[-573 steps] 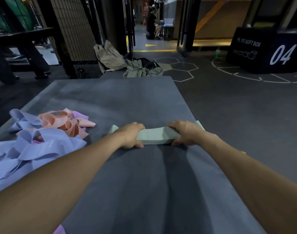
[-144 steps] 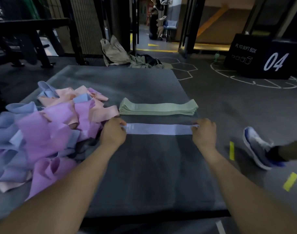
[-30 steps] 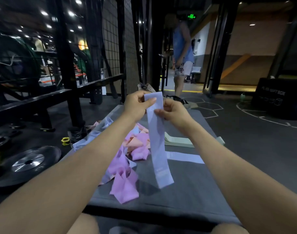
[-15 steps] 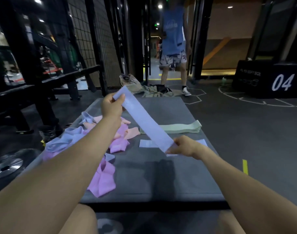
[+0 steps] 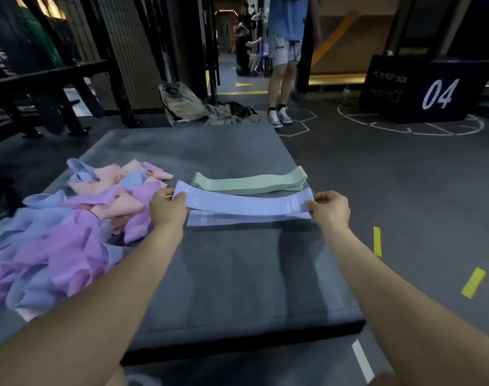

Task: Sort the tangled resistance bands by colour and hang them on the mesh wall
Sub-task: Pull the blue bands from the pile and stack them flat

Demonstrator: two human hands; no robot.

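Tangle of pink, purple and blue bands (image 5: pixel 71 232) fills the left of the frame on the grey mat (image 5: pixel 237 274). At centre, the left hand (image 5: pixel 167 208) pinches one end of a lavender band (image 5: pixel 246 204) in a closed grip, the right hand (image 5: pixel 331 208) pinching the other. It is stretched just above a second lavender band (image 5: pixel 237 220), near the green stack (image 5: pixel 249 183).

Dim indoor light, brighter at the far doorway; soft arm shadows fall on the grey mat (image 5: pixel 237 274); wide-angle bending at the edges, slight overall blur
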